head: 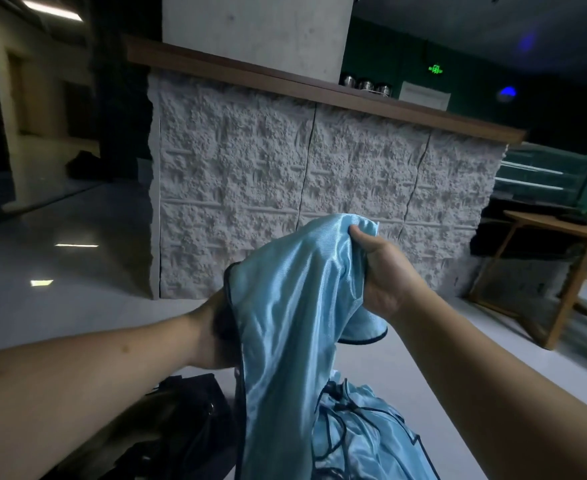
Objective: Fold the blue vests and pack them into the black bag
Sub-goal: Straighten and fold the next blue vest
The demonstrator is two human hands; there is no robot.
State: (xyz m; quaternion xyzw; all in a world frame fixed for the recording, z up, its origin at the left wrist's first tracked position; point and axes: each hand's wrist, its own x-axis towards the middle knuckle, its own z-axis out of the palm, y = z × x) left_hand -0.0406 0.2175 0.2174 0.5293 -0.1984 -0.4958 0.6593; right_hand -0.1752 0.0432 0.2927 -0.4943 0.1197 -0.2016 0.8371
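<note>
Head view puts a rough white stone-textured counter point(320, 188) with a brown wooden top across the middle of the room, standing on the pale glossy floor point(60, 265) in front of you. To its right stands a light wooden table with slanted legs point(562, 251), well apart from your arms.

You hold a shiny light-blue satin vest with dark piping point(285, 306) up in front of the counter, its lower part hanging down between your forearms. Below it, more light-blue vests with dark cords point(361, 431) lie bunched on the floor, just beside the black fabric bag point(181, 417), which sits under your left forearm.

Your right hand point(382, 275) grips the top corner of the raised vest: the thumb presses the cloth from the near side while the fingers curl closed behind it. Your left hand point(216, 327) is mostly hidden behind the vest's piped edge, so you cannot tell how its fingers are set, though the cloth drapes right against it.
</note>
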